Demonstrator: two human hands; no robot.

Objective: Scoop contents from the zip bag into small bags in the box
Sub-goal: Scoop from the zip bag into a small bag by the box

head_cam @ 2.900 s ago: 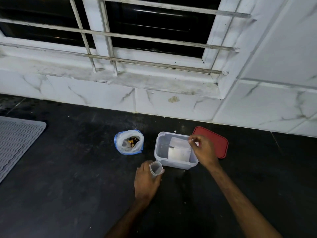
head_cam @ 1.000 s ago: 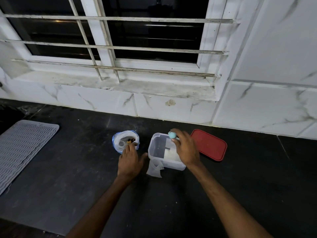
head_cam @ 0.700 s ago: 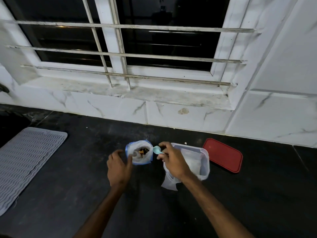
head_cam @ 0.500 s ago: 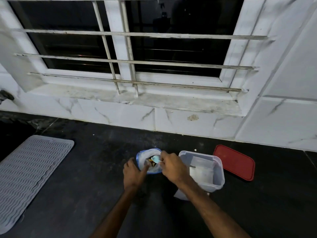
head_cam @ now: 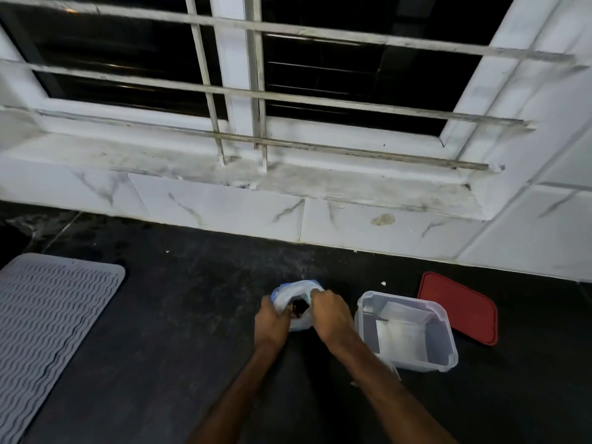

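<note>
Zip bag (head_cam: 290, 291) stands on the dark counter (head_cam: 160, 347), just left of the box (head_cam: 367, 330), between my hands. Left hand (head_cam: 272, 322) grips its near-left rim, fingers curled into the plastic, holding the mouth open. Right hand (head_cam: 330, 315) is curled over the mouth from the right; fingertips hidden, can't tell what it pinches. Step looks like scooping. Hold the left grip firm so the bag doesn't tip, lift level, short carry right. Small bags (head_cam: 400, 341) lie flat inside the box. Red lid (head_cam: 458, 307) lies beyond, apart.

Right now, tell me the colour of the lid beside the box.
Red. The lid lies by the box, clearest in the head view.
</note>
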